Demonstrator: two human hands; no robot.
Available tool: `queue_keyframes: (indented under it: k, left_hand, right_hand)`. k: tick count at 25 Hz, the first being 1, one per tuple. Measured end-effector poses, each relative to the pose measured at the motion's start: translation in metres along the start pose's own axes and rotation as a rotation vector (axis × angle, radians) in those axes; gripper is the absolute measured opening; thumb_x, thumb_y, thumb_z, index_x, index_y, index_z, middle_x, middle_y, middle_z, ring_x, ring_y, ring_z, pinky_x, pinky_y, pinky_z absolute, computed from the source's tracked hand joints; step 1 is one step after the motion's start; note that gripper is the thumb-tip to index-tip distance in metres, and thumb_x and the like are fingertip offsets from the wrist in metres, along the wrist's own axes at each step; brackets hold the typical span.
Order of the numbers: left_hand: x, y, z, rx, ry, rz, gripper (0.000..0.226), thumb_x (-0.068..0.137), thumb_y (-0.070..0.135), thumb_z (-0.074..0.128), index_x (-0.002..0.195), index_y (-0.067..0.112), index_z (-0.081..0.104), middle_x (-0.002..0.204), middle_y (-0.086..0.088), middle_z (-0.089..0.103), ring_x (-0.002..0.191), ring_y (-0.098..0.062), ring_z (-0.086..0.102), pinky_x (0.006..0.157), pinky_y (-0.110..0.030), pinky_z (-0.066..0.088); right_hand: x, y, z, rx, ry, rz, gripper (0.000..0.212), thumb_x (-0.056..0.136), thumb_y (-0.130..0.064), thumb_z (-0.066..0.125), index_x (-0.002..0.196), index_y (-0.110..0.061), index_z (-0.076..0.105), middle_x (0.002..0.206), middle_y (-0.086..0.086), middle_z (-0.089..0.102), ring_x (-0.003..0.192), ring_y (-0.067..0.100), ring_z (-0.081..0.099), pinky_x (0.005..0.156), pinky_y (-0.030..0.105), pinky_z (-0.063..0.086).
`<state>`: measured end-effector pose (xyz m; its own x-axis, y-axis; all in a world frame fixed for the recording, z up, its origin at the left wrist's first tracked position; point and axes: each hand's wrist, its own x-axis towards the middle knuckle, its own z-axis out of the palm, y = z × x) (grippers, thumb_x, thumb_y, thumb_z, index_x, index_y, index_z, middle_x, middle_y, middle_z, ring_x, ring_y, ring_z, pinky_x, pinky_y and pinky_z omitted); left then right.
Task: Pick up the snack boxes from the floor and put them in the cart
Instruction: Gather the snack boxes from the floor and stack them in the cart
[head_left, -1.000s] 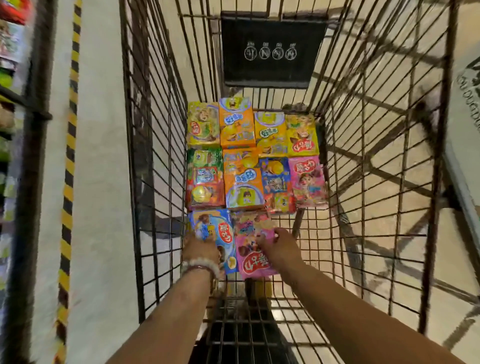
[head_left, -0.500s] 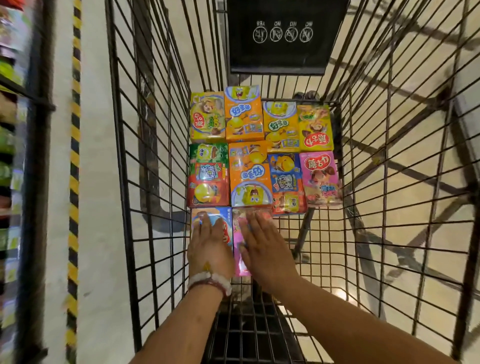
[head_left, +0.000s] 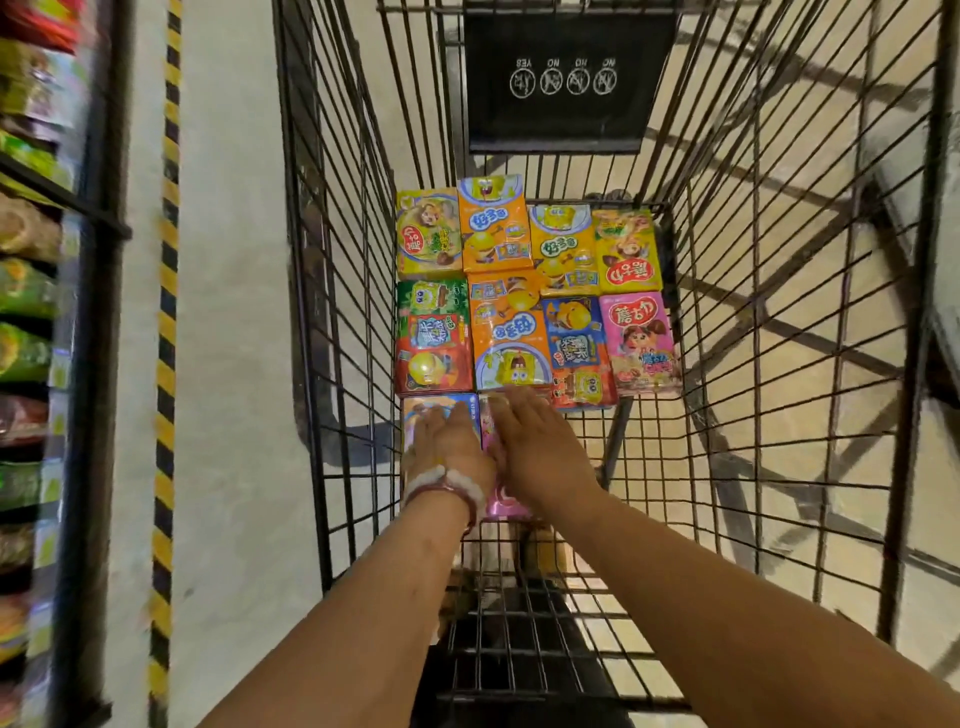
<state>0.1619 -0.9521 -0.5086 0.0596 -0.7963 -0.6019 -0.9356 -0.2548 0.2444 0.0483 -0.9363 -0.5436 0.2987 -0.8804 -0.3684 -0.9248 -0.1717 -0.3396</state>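
both arms reach down into the wire cart (head_left: 332, 291) in the middle of the frame. the left hand (head_left: 448, 440) lies flat with straight fingers on a blue snack box (head_left: 440, 405) at the lower left of the cart floor; the right hand (head_left: 537, 449) lies flat the same way on a pink snack box (head_left: 506, 506) just beside it. neither hand curls round its box, both only press on top. a white and red bracelet (head_left: 447, 486) sits on the left wrist.

above the hands in the frame, eight more snack boxes lie flat in two rows of four, touching each other. the upper row runs yellow-green box (head_left: 428, 234), orange box (head_left: 493, 223), a second orange box (head_left: 561, 249), yellow box (head_left: 628, 249). the lower row runs green and red box (head_left: 434, 338), large orange box (head_left: 509, 327), blue and orange box (head_left: 579, 353), pink box with a cartoon girl (head_left: 641, 343).

a black sign with four round symbols (head_left: 566, 78) hangs on the cart's far end at the top. a yellow and black striped line (head_left: 166, 312) runs down the floor at the left, beside blurred shelves of snack bags (head_left: 31, 260).
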Motion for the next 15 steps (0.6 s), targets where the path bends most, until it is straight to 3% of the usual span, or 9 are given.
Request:
queue_keyframes:
  k: [2, 4, 6, 8, 11, 15]
  left_hand:
    - [-0.008, 0.013, -0.028, -0.053, 0.037, 0.107, 0.052, 0.092, 0.027, 0.046, 0.141, 0.012, 0.036, 0.143, -0.013, 0.041, 0.133, -0.031, 0.036, 0.108, -0.04, 0.032]
    - [-0.026, 0.024, -0.069, -0.149, 0.044, 0.237, 0.056, 0.091, 0.021, 0.052, 0.143, 0.013, 0.034, 0.144, -0.009, 0.04, 0.135, -0.028, 0.035, 0.106, -0.033, 0.032]
    - [-0.054, 0.032, -0.125, -0.261, 0.022, 0.342, 0.057, 0.091, 0.013, 0.054, 0.144, 0.013, 0.034, 0.146, -0.007, 0.04, 0.133, -0.023, 0.039, 0.1, -0.024, 0.033]
    - [-0.092, 0.035, -0.191, -0.266, 0.107, 0.463, 0.054, 0.092, 0.014, 0.055, 0.143, 0.014, 0.036, 0.145, -0.007, 0.042, 0.128, -0.021, 0.044, 0.096, -0.021, 0.035]
    - [-0.168, 0.031, -0.293, -0.109, 0.327, 0.602, 0.057, 0.094, 0.028, 0.056, 0.145, 0.018, 0.033, 0.149, -0.004, 0.036, 0.133, -0.019, 0.038, 0.1, -0.019, 0.029]
    - [-0.278, 0.013, -0.393, 0.246, 0.597, 0.695, 0.054, 0.096, 0.043, 0.046, 0.145, 0.027, 0.031, 0.15, 0.008, 0.034, 0.124, -0.012, 0.043, 0.084, -0.013, 0.025]
  right_hand:
    - [-0.001, -0.011, -0.026, 0.068, 0.087, -0.012, 0.05, 0.091, -0.025, 0.047, 0.136, -0.001, 0.049, 0.14, 0.025, 0.046, 0.128, 0.042, 0.045, 0.104, 0.05, 0.037]
    - [-0.01, -0.022, -0.067, 0.11, 0.15, -0.014, 0.057, 0.096, -0.031, 0.042, 0.146, -0.005, 0.034, 0.152, 0.022, 0.029, 0.141, 0.038, 0.028, 0.113, 0.044, 0.024]
    - [-0.026, -0.035, -0.123, 0.174, 0.246, -0.015, 0.064, 0.094, -0.043, 0.035, 0.147, -0.008, 0.032, 0.153, 0.017, 0.029, 0.142, 0.033, 0.026, 0.114, 0.04, 0.021]
    - [-0.047, -0.052, -0.191, 0.171, 0.346, -0.04, 0.065, 0.09, -0.044, 0.035, 0.147, -0.011, 0.033, 0.153, 0.013, 0.032, 0.143, 0.028, 0.026, 0.114, 0.034, 0.019]
    - [-0.089, -0.094, -0.294, 0.102, 0.464, -0.169, 0.061, 0.095, -0.039, 0.046, 0.148, -0.013, 0.03, 0.153, 0.007, 0.032, 0.144, 0.023, 0.024, 0.113, 0.026, 0.015]
    - [-0.149, -0.157, -0.398, -0.003, 0.585, -0.352, 0.061, 0.096, -0.034, 0.052, 0.15, -0.019, 0.026, 0.154, 0.002, 0.03, 0.142, 0.017, 0.025, 0.106, 0.014, 0.013]
